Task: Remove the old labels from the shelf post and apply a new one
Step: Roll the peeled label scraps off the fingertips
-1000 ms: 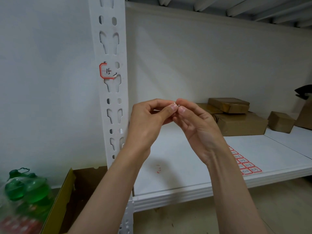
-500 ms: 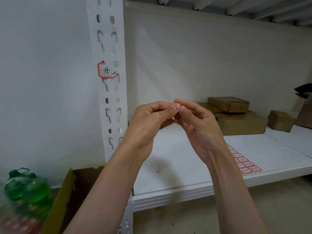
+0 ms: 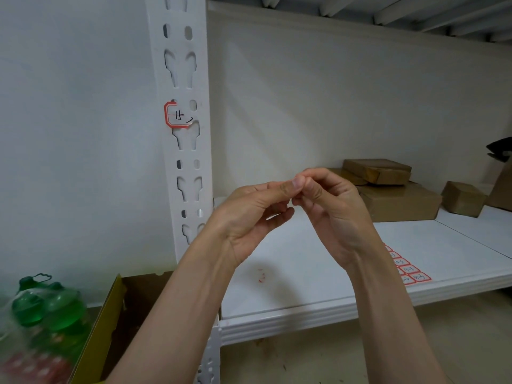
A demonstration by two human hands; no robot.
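A white slotted shelf post stands at the left. A torn old label with a red border and black writing sticks to it at mid height. In front of the shelf, below and to the right of that label, my left hand and my right hand meet at the fingertips. They pinch a tiny pale label scrap that the fingers almost hide. A sheet of new red-bordered labels lies at the shelf's front edge, partly behind my right forearm.
Small red label bits lie on the white shelf board. Brown cardboard boxes are stacked at the back right. Green bottles and an open carton sit on the floor at the left.
Both hands stay joined at the fingertips and have rolled slightly, the fingers closing tighter over the scrap. The white strip seen between the fingers one second ago is now nearly hidden.
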